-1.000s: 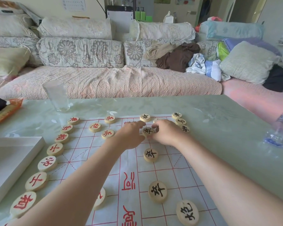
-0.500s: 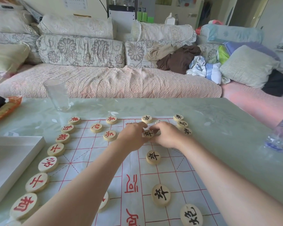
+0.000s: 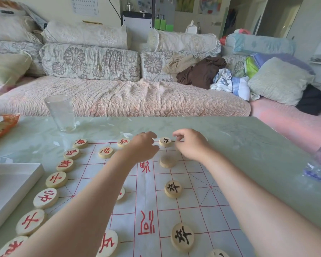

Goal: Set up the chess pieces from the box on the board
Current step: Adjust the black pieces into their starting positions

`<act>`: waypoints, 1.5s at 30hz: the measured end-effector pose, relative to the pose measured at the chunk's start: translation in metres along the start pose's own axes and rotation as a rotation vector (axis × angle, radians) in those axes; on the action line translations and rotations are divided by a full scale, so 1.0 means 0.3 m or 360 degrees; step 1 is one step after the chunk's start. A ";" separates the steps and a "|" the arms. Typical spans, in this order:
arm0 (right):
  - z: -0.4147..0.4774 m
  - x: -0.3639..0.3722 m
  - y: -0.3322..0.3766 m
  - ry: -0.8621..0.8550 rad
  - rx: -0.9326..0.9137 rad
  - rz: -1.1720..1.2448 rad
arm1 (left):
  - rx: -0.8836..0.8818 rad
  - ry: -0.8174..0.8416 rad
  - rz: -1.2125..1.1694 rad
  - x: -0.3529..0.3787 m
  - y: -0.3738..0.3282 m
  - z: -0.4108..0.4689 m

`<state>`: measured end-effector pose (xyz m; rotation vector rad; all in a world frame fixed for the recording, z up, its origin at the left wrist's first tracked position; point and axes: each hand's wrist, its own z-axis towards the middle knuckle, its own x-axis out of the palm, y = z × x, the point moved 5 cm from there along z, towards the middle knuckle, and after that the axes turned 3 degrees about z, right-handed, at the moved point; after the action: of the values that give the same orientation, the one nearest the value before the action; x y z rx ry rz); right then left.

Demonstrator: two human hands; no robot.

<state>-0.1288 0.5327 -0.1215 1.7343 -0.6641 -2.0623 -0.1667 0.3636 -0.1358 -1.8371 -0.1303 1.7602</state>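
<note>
The chess board (image 3: 208,199), a white sheet with red grid lines, lies on the green table. Round wooden pieces with red characters (image 3: 45,198) run in a curved line down its left side. Black-character pieces (image 3: 173,189) stand in a column near the middle. My left hand (image 3: 144,146) and my right hand (image 3: 192,145) hover at the far row, either side of one black piece (image 3: 165,141). Both have loosely curled fingers and hold nothing I can see. A blurred piece (image 3: 167,161) lies just nearer than them. The white box (image 3: 9,184) sits at the left.
An empty drinking glass (image 3: 60,112) stands at the far left of the table. A clear plastic bottle (image 3: 318,164) is at the right edge and an orange packet (image 3: 2,127) at the far left. A sofa with cushions and clothes runs behind the table.
Both hands were pinching one black piece together. They have let it go and moved farther up the board to the far row, and the view has tilted lower.
</note>
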 end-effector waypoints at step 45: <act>0.131 0.106 -0.031 0.0141 -0.0021 -0.0158 | 0.0115 -0.0155 0.0059 0.107 0.048 0.184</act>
<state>-0.1729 0.5274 -0.1475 1.8736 -0.5469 -2.0357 -0.2193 0.3851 -0.1684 -1.7139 -0.0701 1.8564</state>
